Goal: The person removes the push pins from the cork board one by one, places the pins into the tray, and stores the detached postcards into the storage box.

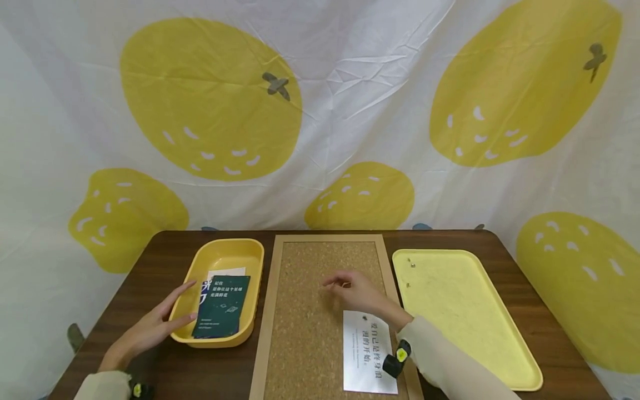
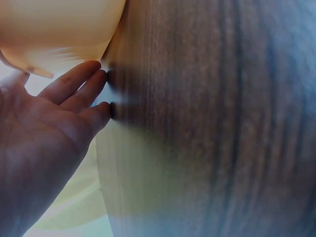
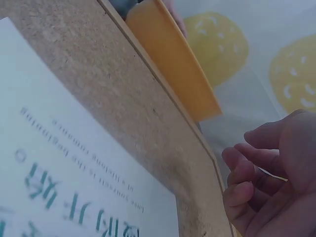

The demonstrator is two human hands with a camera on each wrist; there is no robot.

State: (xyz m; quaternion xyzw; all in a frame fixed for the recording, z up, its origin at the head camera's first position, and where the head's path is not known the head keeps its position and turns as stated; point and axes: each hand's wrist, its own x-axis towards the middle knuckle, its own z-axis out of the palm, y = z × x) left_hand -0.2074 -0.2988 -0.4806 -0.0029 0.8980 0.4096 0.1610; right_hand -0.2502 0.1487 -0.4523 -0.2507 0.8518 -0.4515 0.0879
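Observation:
My left hand (image 1: 147, 329) is at the left side of a yellow plastic basket (image 1: 227, 253), thumb and fingers extended along its rim. In the left wrist view the fingers of that hand (image 2: 52, 121) reach below the basket wall, by the tabletop. Several cards lie in the basket, a dark green card (image 1: 225, 305) on top. Over the corkboard (image 1: 302, 333) hovers my right hand (image 1: 357, 291), fingers loosely bent; I see nothing in it. Beneath the right wrist, a white printed card (image 1: 356, 355) lies on the board with a small pushpin (image 1: 364, 318) at its top.
A pale yellow tray (image 1: 465, 311) stands right of the corkboard, with several small pins (image 1: 412, 265) near its upper left corner. Everything sits on a dark wooden table (image 1: 145, 272). A lemon-print cloth (image 1: 330, 100) hangs behind it.

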